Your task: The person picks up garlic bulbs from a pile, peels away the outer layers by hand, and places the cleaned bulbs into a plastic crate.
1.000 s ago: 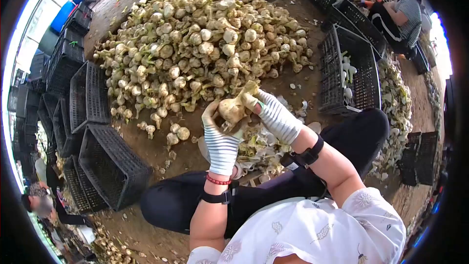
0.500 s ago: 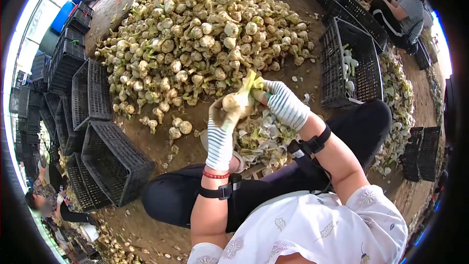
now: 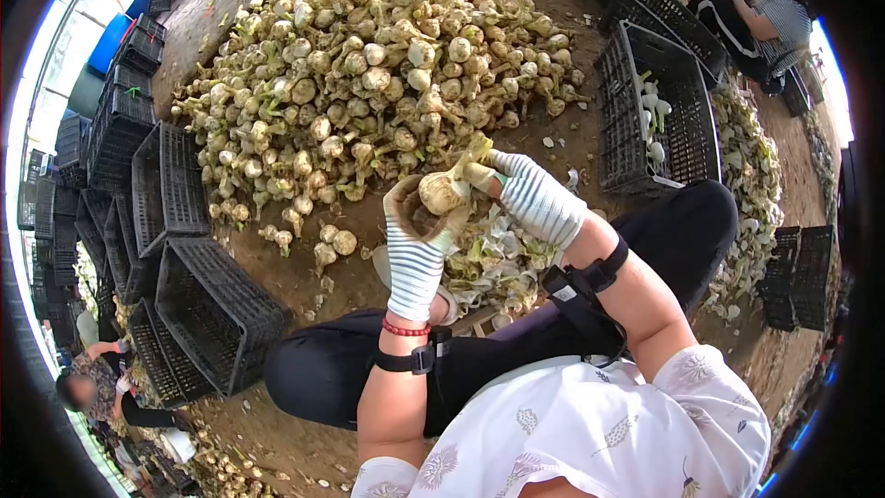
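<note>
A garlic bulb (image 3: 441,192) is gripped at mid-frame, cupped in the gloved left hand (image 3: 415,244) and pinched at its stalk by the right hand (image 3: 535,198), while only a few cleaned bulbs (image 3: 653,111) are seen in the crate (image 3: 691,143) at upper right and the large heap (image 3: 369,83) above is left untrimmed.

Striped knit cloth gloves (image 3: 414,258), papery matt garlic bulb (image 3: 441,192), black plastic lattice crates (image 3: 217,309).
</note>
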`<state>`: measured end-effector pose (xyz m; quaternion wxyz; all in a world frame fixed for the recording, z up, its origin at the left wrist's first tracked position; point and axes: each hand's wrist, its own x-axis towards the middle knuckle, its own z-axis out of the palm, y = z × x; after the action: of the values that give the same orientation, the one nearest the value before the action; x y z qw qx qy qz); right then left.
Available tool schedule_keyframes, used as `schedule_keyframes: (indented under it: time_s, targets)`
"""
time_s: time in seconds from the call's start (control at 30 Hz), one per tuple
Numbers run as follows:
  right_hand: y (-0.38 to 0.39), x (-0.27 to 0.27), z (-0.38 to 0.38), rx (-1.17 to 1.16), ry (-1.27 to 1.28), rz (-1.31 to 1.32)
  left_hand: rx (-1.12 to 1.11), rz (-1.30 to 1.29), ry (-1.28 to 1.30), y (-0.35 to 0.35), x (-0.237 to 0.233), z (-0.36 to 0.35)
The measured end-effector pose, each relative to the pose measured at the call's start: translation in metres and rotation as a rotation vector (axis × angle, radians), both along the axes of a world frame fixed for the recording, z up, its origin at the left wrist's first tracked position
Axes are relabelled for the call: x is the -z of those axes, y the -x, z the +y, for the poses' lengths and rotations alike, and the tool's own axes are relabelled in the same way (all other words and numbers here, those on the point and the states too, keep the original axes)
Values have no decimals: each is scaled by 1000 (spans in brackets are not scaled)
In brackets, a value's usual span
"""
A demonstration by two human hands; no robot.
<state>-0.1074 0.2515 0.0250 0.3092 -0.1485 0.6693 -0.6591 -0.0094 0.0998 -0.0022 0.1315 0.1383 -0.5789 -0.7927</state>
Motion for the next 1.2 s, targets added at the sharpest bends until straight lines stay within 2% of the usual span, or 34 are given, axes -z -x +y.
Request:
schedule_keyframes:
  time_s: [0.13, 0.3, 0.37, 0.4, 0.5, 0.53, 0.57, 0.6, 0.63, 0.67, 0.7, 0.73, 0.77, 0.8, 0.83, 0.87, 0.9, 0.93, 0.97, 1.07, 1.1, 1.13, 1.17, 1.2]
  targets:
    - [2, -26, 5, -60, -113, -6, 31, -68, -13, -1, 0, -2]
    - [9, -1, 5, -106, -119, 135, -28, -52, -105, 0, 0, -3]
    - [5, -4, 5, -92, -228, 68, 111, -239, -361, -1, 1, -10]
    - [0, -10, 6, -90, -224, 29, 212, -285, -365, 3, 8, -15]
    - [-12, -29, 25, -243, -194, -53, 149, -422, -388, 7, 16, -15]
    - [-14, -28, 31, -310, -192, -68, 70, -498, -275, 17, 33, -15]
    - [-15, -28, 35, -375, -188, -81, 28, -457, -122, 21, 54, -17]
    - [-18, -42, 34, -313, -217, -238, -98, -413, 58, 24, 48, -12]
    - [-17, -25, 39, -198, -127, -296, -217, -363, 239, 26, 41, -7]
    - [-19, -15, 36, -20, -19, -404, -254, -417, 293, 24, 32, -7]
    - [-19, -6, 33, 155, 90, -507, -252, -338, 385, 22, 29, -9]
    - [-16, 2, 35, 133, 17, -402, -139, -250, 331, 16, 19, -5]
    - [-20, 8, 35, 154, -10, -414, -27, -163, 278, 10, 8, 0]
    - [-24, 8, 32, 103, -73, -308, 69, -154, 247, 7, 6, 6]
    - [-29, -1, 25, 50, -136, -208, 28, -47, 166, 9, 8, 19]
    - [-33, -16, 21, 0, -226, -233, -25, -90, 191, 8, 19, 12]
    - [-37, -5, 16, 10, -193, -217, -81, -128, 216, 11, 20, 5]
    - [-39, 0, 18, 11, -150, -232, -165, -252, 76, 12, 20, 3]
    - [-39, 2, 22, 9, -110, -248, -243, -319, 42, 12, 20, -2]
    - [-36, 0, 43, 29, -111, -272, -204, -330, -75, 5, 30, -17]
    - [-36, -4, 48, 111, -90, -381, -238, -321, -117, 3, 30, -19]
    - [-33, 3, 54, 151, -88, -369, -270, -310, -159, 2, 31, -21]
    - [-29, 15, 61, 194, -87, -359, -272, -316, -158, 2, 32, -22]
    - [-21, 33, 68, 136, -194, -312, -272, -268, -77, 4, 32, -23]
